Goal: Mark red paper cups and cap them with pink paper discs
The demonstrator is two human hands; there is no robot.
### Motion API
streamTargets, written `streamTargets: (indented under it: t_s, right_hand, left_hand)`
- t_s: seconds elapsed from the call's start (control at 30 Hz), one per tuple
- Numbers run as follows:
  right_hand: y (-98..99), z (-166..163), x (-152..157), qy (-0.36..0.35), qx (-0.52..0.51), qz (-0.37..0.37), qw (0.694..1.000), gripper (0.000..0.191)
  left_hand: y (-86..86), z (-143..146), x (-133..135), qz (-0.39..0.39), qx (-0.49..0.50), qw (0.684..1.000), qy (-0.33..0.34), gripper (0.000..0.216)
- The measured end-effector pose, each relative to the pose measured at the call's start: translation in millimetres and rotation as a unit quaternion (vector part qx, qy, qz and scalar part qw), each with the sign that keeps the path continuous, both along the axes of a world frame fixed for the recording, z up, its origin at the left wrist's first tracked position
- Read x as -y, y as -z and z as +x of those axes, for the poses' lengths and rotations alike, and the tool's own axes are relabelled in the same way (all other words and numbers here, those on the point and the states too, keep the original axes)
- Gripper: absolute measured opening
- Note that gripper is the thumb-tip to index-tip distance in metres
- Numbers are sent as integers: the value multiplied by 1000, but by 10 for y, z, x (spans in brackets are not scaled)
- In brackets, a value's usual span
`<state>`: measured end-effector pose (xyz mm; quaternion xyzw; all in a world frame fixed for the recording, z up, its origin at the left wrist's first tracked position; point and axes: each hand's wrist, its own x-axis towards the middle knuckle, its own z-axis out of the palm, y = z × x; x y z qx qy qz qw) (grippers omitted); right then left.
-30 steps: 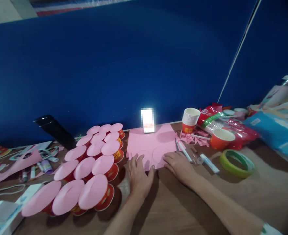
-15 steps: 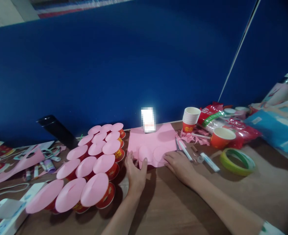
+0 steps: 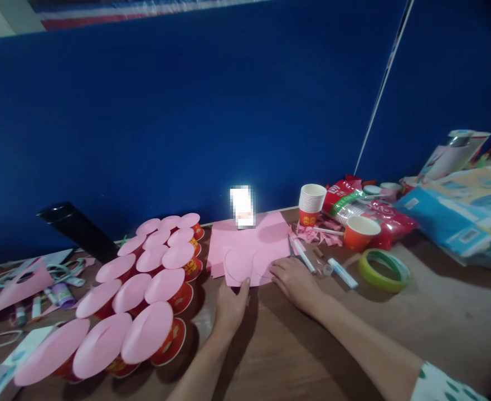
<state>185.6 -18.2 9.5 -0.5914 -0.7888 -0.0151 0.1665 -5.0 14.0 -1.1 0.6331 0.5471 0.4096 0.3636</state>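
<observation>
A pink paper sheet [image 3: 251, 278] with two drawn circles lies on the near part of a stack of pink paper [image 3: 266, 234]. My left hand [image 3: 231, 306] is at its near left edge, thumb on top and the fingers partly hidden under the edge, pinching it. Resting on the sheet's right side is my right hand [image 3: 295, 279], its fingers stretched out over the paper near the right circle. Scissors [image 3: 292, 248], partly hidden, and a white pen [image 3: 304, 256] lie just beyond that hand.
Rows of red paper cups topped with pink paper cones [image 3: 147, 332] stand at left. A black bottle [image 3: 78, 231] leans behind them. To the right are stacked cups [image 3: 312, 203], a single cup [image 3: 361, 232], green tape [image 3: 384, 271] and a blue package [image 3: 441, 217].
The front pink sheet, bulging between my hands before, now lies flatter. My left fingers have slid under its near edge. The view has shifted slightly to the right.
</observation>
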Motion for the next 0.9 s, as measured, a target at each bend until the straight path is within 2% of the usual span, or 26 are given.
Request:
streamTargets:
  t_s: [0.17, 0.37, 0.43, 0.57, 0.63, 0.77, 0.9]
  right_hand:
    - [68, 20, -16, -21, -33, 18, 999, 20]
    - [73, 18, -44, -28, -42, 42, 998, 20]
    - [13, 32, -35, 7, -27, 51, 998, 22]
    - [-115, 120, -8, 177, 26, 50, 983, 25]
    - [-141, 177, -3, 221, 57, 31, 973, 25]
    - [-117, 232, -9, 252, 99, -25, 962, 23]
    - [-75, 197, -15, 244, 124, -49, 961, 21]
  left_hand:
    - [-16, 33, 24, 68, -22, 997, 19, 29]
    - [-88, 44, 64, -1, -24, 1000, 14, 25]
    - [-100, 41, 69, -20, -25, 999, 11, 25]
    - [-35, 33, 46, -52, 23, 998, -12, 24]
    - [36, 27, 20, -68, 57, 996, -22, 23]
    - [141, 22, -22, -90, 122, 988, -22, 23]
    - [91, 40, -11, -121, 126, 984, -38, 23]
